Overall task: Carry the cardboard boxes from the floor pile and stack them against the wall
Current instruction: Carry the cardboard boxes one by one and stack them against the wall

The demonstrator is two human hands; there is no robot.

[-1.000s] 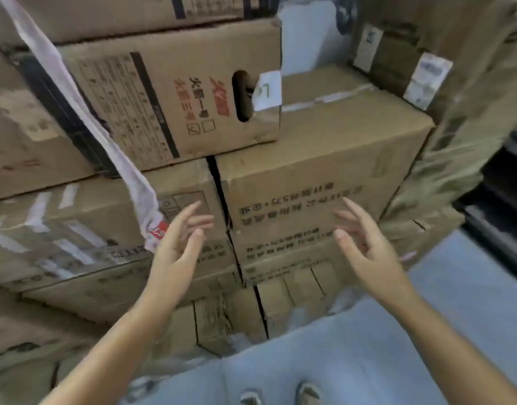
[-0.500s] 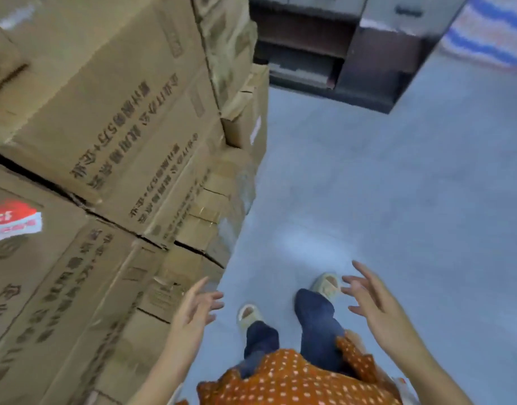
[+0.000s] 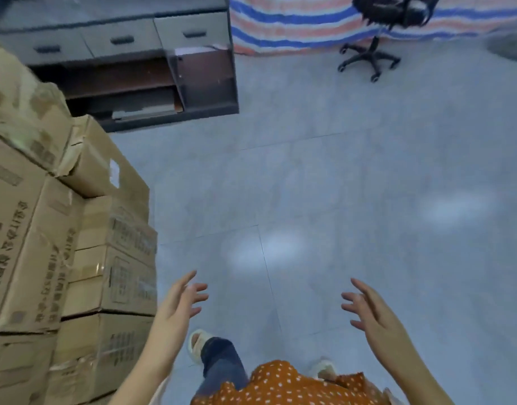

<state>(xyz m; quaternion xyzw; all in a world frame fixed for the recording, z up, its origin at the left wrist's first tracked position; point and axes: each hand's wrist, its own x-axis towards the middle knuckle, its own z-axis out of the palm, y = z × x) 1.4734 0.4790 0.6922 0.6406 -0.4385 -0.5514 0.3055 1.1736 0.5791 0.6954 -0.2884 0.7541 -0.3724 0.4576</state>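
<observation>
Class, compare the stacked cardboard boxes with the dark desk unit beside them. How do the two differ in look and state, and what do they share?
The cardboard boxes are tan with dark printed text; the desk unit is dark brown with grey drawer fronts.
The boxes are closed, some taped; the desk unit has open shelves.
The boxes are piled on one another in several layers; the desk unit is a single piece.
Both stand on the grey tiled floor, untouched by either hand.
</observation>
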